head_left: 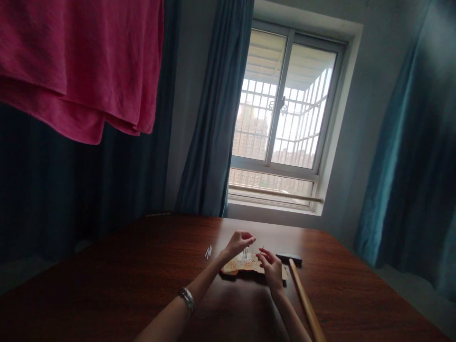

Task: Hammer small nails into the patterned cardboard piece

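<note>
A pale wooden board dotted with many small holes and with a ragged dark front edge lies on the table. Several thin metal nails stand upright in it. Just above its left part is my left hand, fingertips pinched together; whatever is between them is too small to make out. My right hand hovers over the board's right side, thumb and fingers closed on a thin nail. Several loose nails lie left of the board. To the right rests a hammer, dark head behind, wooden handle toward me.
The brown wooden table reaches back to the wall below a barred window. A pink cloth hangs at upper left. Blue curtains frame the window. A metal bracelet circles my left wrist.
</note>
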The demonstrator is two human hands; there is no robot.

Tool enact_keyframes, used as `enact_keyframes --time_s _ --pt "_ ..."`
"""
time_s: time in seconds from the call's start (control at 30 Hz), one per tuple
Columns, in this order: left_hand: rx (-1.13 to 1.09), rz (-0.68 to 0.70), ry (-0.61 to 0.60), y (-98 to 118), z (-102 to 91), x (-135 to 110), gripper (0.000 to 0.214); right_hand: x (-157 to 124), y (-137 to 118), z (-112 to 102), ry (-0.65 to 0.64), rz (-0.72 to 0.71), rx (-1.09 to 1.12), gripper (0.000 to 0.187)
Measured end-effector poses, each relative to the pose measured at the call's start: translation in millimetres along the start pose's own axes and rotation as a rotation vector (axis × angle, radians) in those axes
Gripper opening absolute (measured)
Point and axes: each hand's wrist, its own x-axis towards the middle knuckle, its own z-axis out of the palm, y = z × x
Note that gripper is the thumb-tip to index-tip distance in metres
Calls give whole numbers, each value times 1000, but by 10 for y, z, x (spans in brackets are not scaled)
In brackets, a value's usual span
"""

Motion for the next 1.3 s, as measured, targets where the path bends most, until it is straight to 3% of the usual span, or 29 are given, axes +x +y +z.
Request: enact_keyframes --time_s 0.17,0.4,0.6,0.8,1.0,1.3 --pt "-107 -93 166 -216 -69 55 36 66 104 -19 2 -77 -141 40" --pt "-189 -209 299 -547 66 9 40 232 257 25 -80 -208 -335 38" --pt "-173 -255 208 -719 145 21 34 402 339 103 -107 -207 -381 33" --pt "-152 -272 111 -717 148 -14 30 378 361 150 -170 -221 -407 26" --pt "-94 -256 99 -701 164 -54 31 327 389 181 -156 -248 -453 27" --pt "-3 -170 89 -859 232 -7 29 303 389 183 -164 -230 -598 27"
